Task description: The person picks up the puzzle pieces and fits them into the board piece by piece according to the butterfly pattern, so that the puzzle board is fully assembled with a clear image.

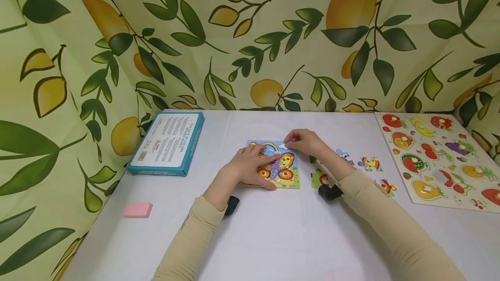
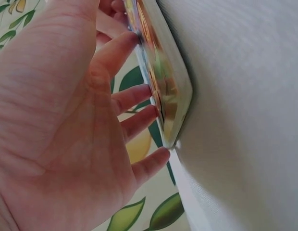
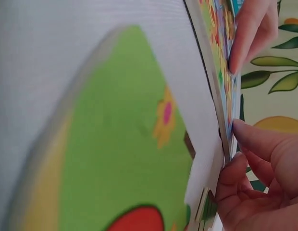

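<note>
A butterfly jigsaw puzzle board (image 1: 291, 178) with a rainbow and sun lies in the middle of the table. My left hand (image 1: 247, 165) rests on its left part with spread fingers, covering some of the picture. In the left wrist view, fingertips of that hand (image 2: 67, 120) touch the board's face and edge (image 2: 180, 103). My right hand (image 1: 306, 141) pinches the board's upper right edge between thumb and fingers, as the right wrist view shows. To the right lie several loose puzzle pieces (image 1: 371, 164), one green with a flower (image 3: 120, 110) close to the right wrist camera.
A teal and white box (image 1: 166, 144) lies at the back left, with a pink block (image 1: 138, 210) nearer the front. On the right is a fruit peg board (image 1: 441, 159). Leaf-patterned cloth (image 1: 242, 47) hangs behind the white tabletop (image 1: 281, 237).
</note>
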A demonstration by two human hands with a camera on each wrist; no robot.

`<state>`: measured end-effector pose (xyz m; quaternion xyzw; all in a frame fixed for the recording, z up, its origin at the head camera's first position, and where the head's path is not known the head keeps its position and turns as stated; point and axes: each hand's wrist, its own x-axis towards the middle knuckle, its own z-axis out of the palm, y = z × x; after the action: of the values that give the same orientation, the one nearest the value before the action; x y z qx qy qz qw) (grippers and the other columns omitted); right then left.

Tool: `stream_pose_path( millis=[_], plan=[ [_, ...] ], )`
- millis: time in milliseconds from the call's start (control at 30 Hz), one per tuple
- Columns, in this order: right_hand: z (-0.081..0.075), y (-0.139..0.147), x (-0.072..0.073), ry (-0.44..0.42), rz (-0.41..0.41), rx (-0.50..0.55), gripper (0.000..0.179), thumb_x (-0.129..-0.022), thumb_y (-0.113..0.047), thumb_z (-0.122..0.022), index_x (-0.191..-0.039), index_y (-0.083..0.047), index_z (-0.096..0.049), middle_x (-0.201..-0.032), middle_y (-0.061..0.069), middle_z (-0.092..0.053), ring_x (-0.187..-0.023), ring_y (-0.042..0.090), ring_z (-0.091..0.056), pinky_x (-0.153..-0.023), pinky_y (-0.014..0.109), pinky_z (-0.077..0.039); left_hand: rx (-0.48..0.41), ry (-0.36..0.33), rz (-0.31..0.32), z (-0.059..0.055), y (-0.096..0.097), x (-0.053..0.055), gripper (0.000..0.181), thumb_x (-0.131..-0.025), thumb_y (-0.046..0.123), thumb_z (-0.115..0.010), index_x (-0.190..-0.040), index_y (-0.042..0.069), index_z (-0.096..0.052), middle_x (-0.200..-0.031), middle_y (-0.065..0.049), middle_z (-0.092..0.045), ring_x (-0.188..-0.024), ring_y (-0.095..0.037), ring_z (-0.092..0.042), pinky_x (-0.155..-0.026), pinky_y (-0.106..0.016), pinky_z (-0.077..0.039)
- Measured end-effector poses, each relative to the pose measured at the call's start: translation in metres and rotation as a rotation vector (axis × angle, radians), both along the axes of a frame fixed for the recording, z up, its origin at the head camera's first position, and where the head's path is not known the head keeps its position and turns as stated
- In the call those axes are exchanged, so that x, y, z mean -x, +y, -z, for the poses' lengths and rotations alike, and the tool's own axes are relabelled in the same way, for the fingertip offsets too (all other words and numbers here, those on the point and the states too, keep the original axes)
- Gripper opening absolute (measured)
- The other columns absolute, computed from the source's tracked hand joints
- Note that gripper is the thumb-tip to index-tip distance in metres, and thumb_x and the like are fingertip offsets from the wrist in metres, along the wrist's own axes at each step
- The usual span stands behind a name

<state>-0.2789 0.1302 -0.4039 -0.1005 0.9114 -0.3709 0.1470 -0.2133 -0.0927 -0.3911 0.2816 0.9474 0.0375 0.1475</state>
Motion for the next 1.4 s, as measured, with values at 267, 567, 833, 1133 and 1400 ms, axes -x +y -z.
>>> stream_pose_path(
  millis=[267, 567, 833, 1133, 1400],
  plan=[
    [-0.004, 0.007, -0.007, 0.004, -0.082, -0.017, 0.019, -0.090, -0.016, -0.071, -0.107, -0.008, -0.073, -0.105, 0.011, -0.059, -0.095, 0.026, -0.046, -0.076, 0.035, -0.039, -0.001, -0.003, -0.003, 0.000, 0.001, 0.000, 0.092, -0.074, 0.073, -0.067, -0.152, 0.040, -0.031, -0.154, -0.006, -0.024, -0.141, -0.024, -0.021, -0.113, -0.049, -0.022],
    [-0.005, 0.023, -0.019, 0.143, -0.085, -0.023, 0.026, -0.094, -0.024, -0.067, -0.114, -0.009, -0.072, -0.108, 0.011, -0.059, -0.086, 0.024, -0.048, -0.065, 0.032, -0.042, -0.019, -0.010, 0.000, 0.001, 0.001, 0.001, 0.092, -0.074, 0.071, -0.069, -0.152, 0.040, -0.031, -0.155, -0.007, -0.023, -0.142, -0.026, -0.021, -0.115, -0.046, -0.022],
    [-0.019, 0.061, -0.034, 0.150, -0.044, -0.118, 0.027, -0.093, -0.025, -0.067, -0.113, -0.007, -0.070, -0.108, 0.012, -0.061, -0.089, 0.027, -0.048, -0.064, 0.033, -0.045, -0.059, -0.022, -0.012, 0.002, 0.005, 0.004, 0.092, -0.077, 0.068, -0.068, -0.154, 0.036, -0.028, -0.158, -0.009, -0.020, -0.145, -0.028, -0.018, -0.118, -0.047, -0.015],
    [-0.017, 0.087, -0.046, 0.179, -0.134, -0.230, 0.043, -0.081, -0.028, -0.081, -0.111, 0.000, -0.067, -0.106, 0.014, -0.063, -0.091, 0.029, -0.051, -0.078, 0.042, -0.044, -0.270, -0.062, -0.088, -0.002, -0.009, 0.001, 0.108, -0.078, 0.059, -0.074, -0.158, 0.016, -0.016, -0.163, -0.009, -0.004, -0.149, -0.027, -0.008, -0.117, -0.044, -0.019],
    [-0.010, 0.092, -0.046, 0.142, -0.052, -0.141, 0.034, -0.084, -0.022, -0.078, -0.104, -0.003, -0.059, -0.095, 0.010, -0.061, -0.084, 0.025, -0.051, -0.068, 0.034, -0.046, -0.204, -0.200, -0.170, -0.004, -0.040, -0.014, 0.103, -0.083, 0.055, -0.071, -0.156, 0.008, -0.015, -0.164, -0.006, -0.006, -0.149, -0.021, -0.006, -0.117, -0.039, -0.019]
  ],
)
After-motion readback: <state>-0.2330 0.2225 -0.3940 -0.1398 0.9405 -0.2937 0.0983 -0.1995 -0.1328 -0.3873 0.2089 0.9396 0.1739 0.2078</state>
